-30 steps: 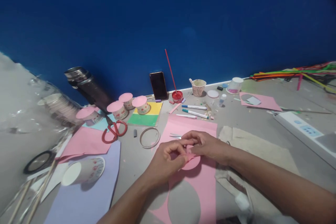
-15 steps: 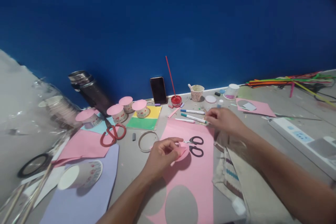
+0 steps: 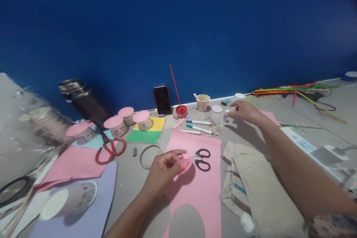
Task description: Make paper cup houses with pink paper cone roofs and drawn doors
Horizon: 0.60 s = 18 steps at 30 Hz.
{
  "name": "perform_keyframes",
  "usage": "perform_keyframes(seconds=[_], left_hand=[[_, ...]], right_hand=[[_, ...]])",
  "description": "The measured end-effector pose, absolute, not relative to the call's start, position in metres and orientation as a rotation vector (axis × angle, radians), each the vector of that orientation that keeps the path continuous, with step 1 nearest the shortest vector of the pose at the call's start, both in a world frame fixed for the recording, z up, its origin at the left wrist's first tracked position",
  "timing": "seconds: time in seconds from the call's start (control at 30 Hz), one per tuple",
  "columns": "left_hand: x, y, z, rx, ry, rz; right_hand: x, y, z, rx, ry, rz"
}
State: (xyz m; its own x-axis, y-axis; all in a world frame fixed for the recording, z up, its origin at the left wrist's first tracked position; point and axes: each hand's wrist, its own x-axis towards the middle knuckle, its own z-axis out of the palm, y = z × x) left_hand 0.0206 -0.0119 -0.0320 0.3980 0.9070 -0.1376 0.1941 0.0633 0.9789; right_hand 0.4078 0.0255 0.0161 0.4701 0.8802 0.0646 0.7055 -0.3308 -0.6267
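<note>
My left hand [image 3: 163, 169] pinches a small pink paper disc [image 3: 186, 165] above a large pink sheet [image 3: 205, 193] with round holes cut in it. Black-handled scissors [image 3: 202, 166] lie on that sheet, just right of the disc, their blades partly hidden. Farther back, my right hand [image 3: 247, 111] reaches over the table with thumb and fingers apart. Its fingertips are beside a small white-capped bottle [image 3: 224, 116] and in front of a white cup [image 3: 239, 97]; whether they touch the bottle is unclear.
Paper cups with pink tops [image 3: 115, 124] stand at back left, near red-handled scissors [image 3: 111, 151] and a dark flask [image 3: 83, 98]. Markers [image 3: 199, 129], a phone [image 3: 162, 100] and a red pot [image 3: 182, 111] sit centre. A cloth case [image 3: 259, 186] and power strip [image 3: 299, 143] are right.
My right hand has moved from beside the markers to the back right, near the bottle and white cup. The left hand still holds the paper disc. The view has shifted slightly right.
</note>
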Motion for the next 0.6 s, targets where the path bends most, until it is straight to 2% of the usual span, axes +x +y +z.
perform_keyframes(seconds=[0.23, 0.43, 0.6], left_hand=[[0.022, -0.014, -0.020, 1.406, 1.058, 0.684], [0.023, -0.017, -0.019, 1.405, 1.038, 0.808], [0.024, -0.019, -0.018, 1.514, 1.027, 0.867]], right_hand=[[0.399, 0.022, -0.028, -2.011, -1.414, 0.434], [0.356, 0.006, -0.007, -1.760, -1.575, 0.321], [0.294, -0.022, 0.005, -1.222, -2.172, 0.197]])
